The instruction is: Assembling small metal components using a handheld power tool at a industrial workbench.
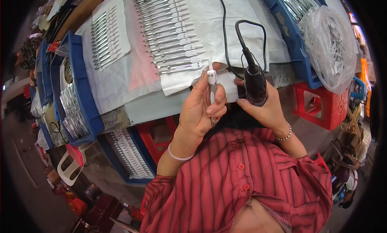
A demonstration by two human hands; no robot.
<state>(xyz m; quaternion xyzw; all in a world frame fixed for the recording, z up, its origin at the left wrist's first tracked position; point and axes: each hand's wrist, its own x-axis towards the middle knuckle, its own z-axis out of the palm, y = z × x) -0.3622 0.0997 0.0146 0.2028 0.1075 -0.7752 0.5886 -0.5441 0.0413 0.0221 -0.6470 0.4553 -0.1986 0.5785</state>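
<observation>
Seen from the head camera, the person in a red striped shirt point(242, 168) has both hands busy at the near edge of the table. The left hand point(201, 106) is closed round a slim metal piece point(213, 94), its fingers curled across the shaft; the piece stands nearly upright in that grip, white head at the top, the other end poking out below the fingers. The right hand point(266, 110), just to the right of it, is wrapped round a black corded tool point(255, 85), thumb on the near side. Tool and piece are close together but apart, and I cannot tell what the tool's working end is like. From its top a black cord point(224, 31) loops away beyond both grips.

Ahead and a little left of the left grip, a long row of similar metal pieces point(173, 35) lies side by side on white sheeting; farther left is a shorter row point(105, 39). Well left of the grip stands a blue bin point(86, 91) of loose metal parts. Beyond the right grip, to its right, sit another blue bin point(296, 51) and a clear plastic bag point(330, 47) with small pieces inside. Below that bag is a red stool point(322, 106).
</observation>
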